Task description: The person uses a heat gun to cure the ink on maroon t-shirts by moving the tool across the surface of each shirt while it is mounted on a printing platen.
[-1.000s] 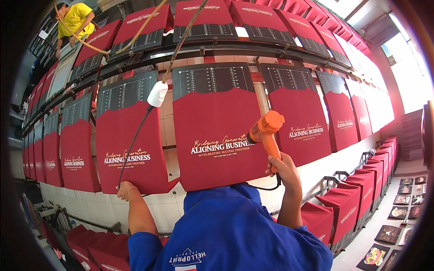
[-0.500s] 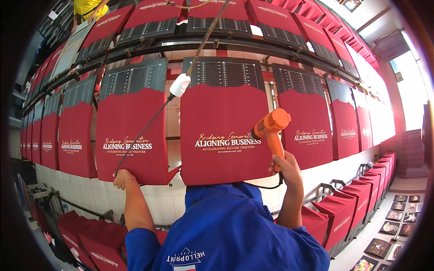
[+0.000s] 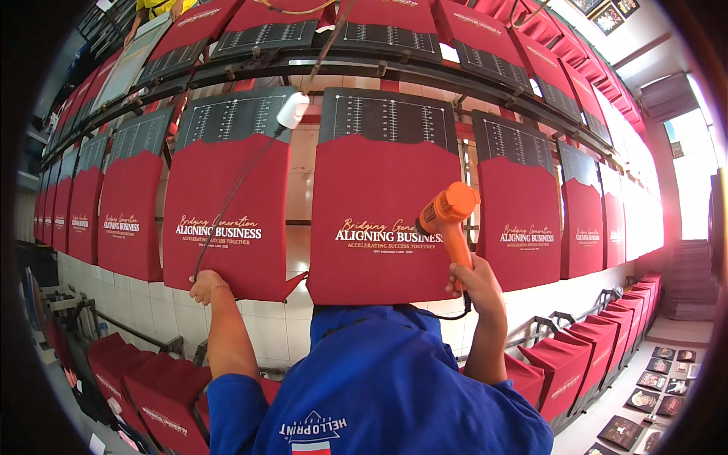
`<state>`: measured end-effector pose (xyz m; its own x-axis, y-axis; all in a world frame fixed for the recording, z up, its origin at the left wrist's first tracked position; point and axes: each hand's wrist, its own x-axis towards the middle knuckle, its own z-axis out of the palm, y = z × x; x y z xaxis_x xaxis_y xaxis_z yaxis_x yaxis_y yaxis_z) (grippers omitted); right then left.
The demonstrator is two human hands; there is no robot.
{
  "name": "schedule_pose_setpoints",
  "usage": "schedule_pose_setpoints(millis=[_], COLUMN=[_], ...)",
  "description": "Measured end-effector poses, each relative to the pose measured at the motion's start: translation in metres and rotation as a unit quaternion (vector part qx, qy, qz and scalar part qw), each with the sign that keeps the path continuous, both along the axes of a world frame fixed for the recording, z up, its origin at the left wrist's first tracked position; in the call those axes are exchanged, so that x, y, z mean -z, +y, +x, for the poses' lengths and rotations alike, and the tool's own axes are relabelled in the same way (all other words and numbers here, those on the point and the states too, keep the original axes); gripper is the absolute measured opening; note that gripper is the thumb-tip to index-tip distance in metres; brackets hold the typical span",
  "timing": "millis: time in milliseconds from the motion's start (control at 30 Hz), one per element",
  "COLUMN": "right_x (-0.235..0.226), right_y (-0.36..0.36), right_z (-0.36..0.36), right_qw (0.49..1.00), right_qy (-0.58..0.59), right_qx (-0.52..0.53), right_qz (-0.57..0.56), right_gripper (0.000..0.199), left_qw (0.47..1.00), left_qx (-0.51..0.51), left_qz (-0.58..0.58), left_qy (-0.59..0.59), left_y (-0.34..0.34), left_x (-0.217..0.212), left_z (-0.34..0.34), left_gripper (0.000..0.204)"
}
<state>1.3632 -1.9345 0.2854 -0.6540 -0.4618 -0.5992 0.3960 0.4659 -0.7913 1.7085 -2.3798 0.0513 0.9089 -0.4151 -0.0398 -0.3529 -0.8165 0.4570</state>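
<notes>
My right hand (image 3: 474,282) grips the handle of an orange heat gun (image 3: 450,220), whose nozzle points left at the pale lettering on a red fabric panel (image 3: 383,189) hanging straight ahead. My left hand (image 3: 205,287) is raised to the neighbouring red panel (image 3: 227,189) on the left, fingers closed on its lower edge. A thin black cord runs from that hand up to a white plug (image 3: 292,111) hanging near the rack. Each panel has a dark printed strip along its top.
More red panels hang in long rows on a black metal rack (image 3: 425,76), above and to both sides. Lower rows of red panels (image 3: 565,364) stand at bottom left and right. A person in yellow (image 3: 155,7) works at top left. Dark prints (image 3: 644,387) lie on the floor.
My left hand has risen a little along the left panel's lower edge. The view has tilted, so the panels look closer. The heat gun stays aimed at the lettering.
</notes>
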Motion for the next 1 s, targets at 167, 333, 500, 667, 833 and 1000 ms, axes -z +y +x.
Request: schedule_pose_setpoints(millis=[167, 333, 500, 667, 833, 1000], right_x=[-0.007, -0.002, -0.001, 0.001, -0.002, 0.001], right_y=[-0.009, -0.022, -0.034, -0.033, -0.046, -0.048], right_z=[0.001, 0.01, 0.011, 0.008, 0.022, 0.021], right_qw=[0.998, 0.999, 0.998, 0.994, 0.995, 0.994], right_qy=[-0.052, 0.002, 0.0, -0.056, -0.027, -0.039], right_qx=[-0.008, -0.047, -0.061, -0.097, -0.097, -0.103], right_qz=[-0.022, 0.013, 0.002, -0.013, 0.002, -0.012], right_gripper=[0.021, 0.022, 0.021, 0.023, 0.023, 0.023], left_qw=[1.0, 1.0, 1.0, 1.0, 0.999, 0.999], left_qx=[0.008, 0.015, 0.021, 0.016, 0.023, 0.021], left_qz=[0.004, 0.002, 0.013, 0.01, 0.009, 0.005], left_qy=[0.002, 0.019, 0.012, 0.013, 0.022, 0.028], left_y=[0.005, 0.007, 0.006, 0.005, 0.008, 0.007], left_x=[-0.007, -0.017, -0.013, -0.01, -0.018, -0.018], left_z=[-0.003, -0.011, -0.006, -0.003, -0.009, -0.006], left_gripper=[0.055, 0.055, 0.055, 0.054, 0.054, 0.056])
